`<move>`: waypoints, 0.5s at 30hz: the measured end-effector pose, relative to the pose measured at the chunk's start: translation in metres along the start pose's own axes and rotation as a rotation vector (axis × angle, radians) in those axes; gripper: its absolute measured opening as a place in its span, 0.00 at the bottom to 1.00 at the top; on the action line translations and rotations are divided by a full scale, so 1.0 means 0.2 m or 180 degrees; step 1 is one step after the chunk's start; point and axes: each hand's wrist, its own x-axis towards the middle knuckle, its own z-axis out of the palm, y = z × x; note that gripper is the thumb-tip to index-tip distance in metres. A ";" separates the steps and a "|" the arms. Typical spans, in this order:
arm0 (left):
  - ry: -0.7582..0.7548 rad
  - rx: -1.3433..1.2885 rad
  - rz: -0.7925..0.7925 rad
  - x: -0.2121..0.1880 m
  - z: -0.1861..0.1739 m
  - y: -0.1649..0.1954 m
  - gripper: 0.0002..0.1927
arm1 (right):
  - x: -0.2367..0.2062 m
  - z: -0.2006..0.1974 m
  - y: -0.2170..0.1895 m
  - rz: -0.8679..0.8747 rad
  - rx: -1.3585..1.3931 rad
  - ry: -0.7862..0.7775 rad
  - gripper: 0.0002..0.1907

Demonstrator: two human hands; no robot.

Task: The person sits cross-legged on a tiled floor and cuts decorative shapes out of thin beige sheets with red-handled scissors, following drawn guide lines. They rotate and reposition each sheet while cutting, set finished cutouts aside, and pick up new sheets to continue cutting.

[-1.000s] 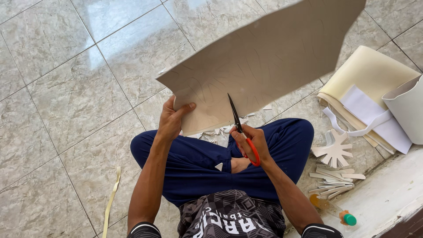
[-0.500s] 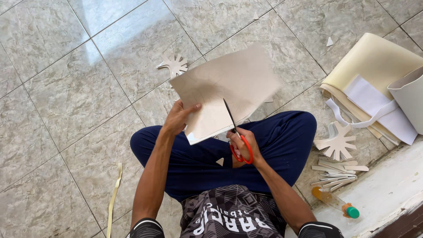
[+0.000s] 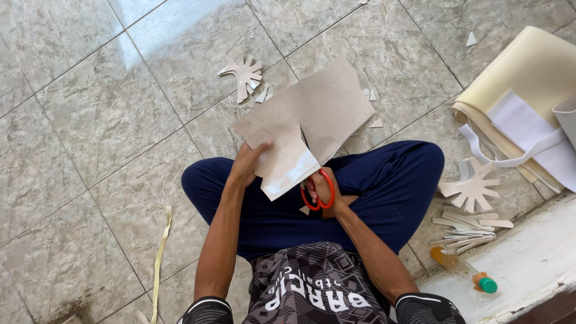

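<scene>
A sheet of tan card (image 3: 318, 114) was held above the lap of a person sitting cross-legged on a tiled floor (image 3: 90, 120). The sheet carried faint drawn outlines, and its near corner folded down to show a white underside. The left hand (image 3: 247, 163) gripped the sheet's left edge, with the fingers closed on the card and the thumb on top. The right hand (image 3: 327, 192) was just below the sheet's lower edge, its fingers threaded through the red handles of a pair of scissors (image 3: 315, 189). The blades ran up behind the card; whether they were open or closed could not be told.

The person wore dark blue trousers (image 3: 384, 180) and patterned black and white shorts. A small card scrap lay on the trousers beside the right hand.

On the floor beyond the sheet lay a cut-out shape with spreading prongs (image 3: 245, 73), with small offcuts near it. To the person's right sat a second pronged cut-out (image 3: 474, 189) and a pile of thin card strips (image 3: 468, 231). Further right lay a stack of cream sheets (image 3: 528, 66) with white bands across it. A clear bottle with a green cap (image 3: 465, 271) lay on a pale ledge. A long yellowish strip (image 3: 159, 258) lay on the floor to the person's left.
</scene>
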 end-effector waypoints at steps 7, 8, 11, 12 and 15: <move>0.0326 0.0710 0.0519 0.13 -0.09 0.04 0.20 | -0.01 -0.06 -0.08 0.0963 0.0404 -0.0796 0.21; 0.0167 0.0630 0.0634 0.13 -0.10 0.05 0.19 | -0.01 -0.07 -0.10 0.0928 0.0416 -0.0922 0.22; -0.0197 0.0460 0.0747 0.09 -0.10 0.07 0.17 | -0.02 -0.10 -0.13 0.0798 0.0123 -0.1085 0.24; -0.0222 0.0474 0.0654 0.07 -0.11 0.08 0.17 | -0.02 -0.10 -0.13 0.0736 0.0181 -0.0903 0.22; -0.0353 0.0449 0.0562 0.02 -0.11 0.07 0.16 | 0.02 -0.06 -0.10 0.0505 0.0357 -0.0530 0.20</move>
